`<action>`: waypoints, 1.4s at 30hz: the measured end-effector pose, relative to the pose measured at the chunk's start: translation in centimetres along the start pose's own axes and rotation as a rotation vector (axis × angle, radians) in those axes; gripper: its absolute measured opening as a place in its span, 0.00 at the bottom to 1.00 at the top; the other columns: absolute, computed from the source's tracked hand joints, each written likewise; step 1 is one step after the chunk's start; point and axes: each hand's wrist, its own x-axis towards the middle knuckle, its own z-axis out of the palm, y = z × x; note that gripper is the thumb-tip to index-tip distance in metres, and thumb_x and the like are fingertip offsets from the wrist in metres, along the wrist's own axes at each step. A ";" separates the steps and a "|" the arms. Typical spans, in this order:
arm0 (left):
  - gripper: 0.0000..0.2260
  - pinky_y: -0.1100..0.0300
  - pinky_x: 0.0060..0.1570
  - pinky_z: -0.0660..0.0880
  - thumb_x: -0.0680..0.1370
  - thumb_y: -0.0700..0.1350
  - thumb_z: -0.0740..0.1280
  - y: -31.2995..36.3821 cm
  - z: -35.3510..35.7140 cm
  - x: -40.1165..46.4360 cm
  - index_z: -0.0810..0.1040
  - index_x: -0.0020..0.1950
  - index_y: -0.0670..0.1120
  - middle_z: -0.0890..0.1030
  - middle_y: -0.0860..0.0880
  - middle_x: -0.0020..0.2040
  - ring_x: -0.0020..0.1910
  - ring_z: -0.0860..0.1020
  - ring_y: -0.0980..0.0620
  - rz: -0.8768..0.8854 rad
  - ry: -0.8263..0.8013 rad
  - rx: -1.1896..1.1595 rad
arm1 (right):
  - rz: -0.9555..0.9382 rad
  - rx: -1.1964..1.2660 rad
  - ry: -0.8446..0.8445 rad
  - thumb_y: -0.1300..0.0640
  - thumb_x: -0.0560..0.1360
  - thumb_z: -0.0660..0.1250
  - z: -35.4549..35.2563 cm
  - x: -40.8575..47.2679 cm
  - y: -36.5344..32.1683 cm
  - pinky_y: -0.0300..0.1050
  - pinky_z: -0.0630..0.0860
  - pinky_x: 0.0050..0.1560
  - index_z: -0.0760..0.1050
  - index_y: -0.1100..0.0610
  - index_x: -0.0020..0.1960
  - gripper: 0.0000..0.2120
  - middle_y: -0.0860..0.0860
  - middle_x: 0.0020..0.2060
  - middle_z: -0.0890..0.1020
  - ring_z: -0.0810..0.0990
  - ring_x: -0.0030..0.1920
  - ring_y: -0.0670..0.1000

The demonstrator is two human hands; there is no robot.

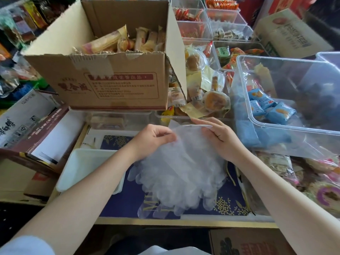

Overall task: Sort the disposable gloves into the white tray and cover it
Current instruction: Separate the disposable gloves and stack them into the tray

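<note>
Clear, milky gloves [181, 173], a white tray [86, 168], a navy mat [128, 196] printed with gold flowers, blue snack packets [265, 105] are seen

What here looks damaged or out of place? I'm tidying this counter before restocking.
The cardboard box has a ragged, torn front flap with loose tape. The disposable gloves, held by the left hand and right hand, lie outside the white tray.

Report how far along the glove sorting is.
Done: nothing visible; the white tray appears to hold no gloves. In hand: the left hand and right hand both pinch the top edge of the clear gloves, which hang above the blue surface. Left: moving the gloves into the tray and covering it; no lid shows.
</note>
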 end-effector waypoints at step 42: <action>0.10 0.64 0.45 0.79 0.70 0.42 0.64 -2.1 0.5 -2.1 0.86 0.39 0.44 0.85 0.49 0.43 0.44 0.83 0.54 -0.186 0.180 -0.835 | 0.483 0.246 0.315 0.61 0.70 0.72 -0.8 1.1 -2.1 0.36 0.75 0.32 0.72 0.55 0.48 0.11 0.46 0.38 0.77 0.76 0.36 0.45</action>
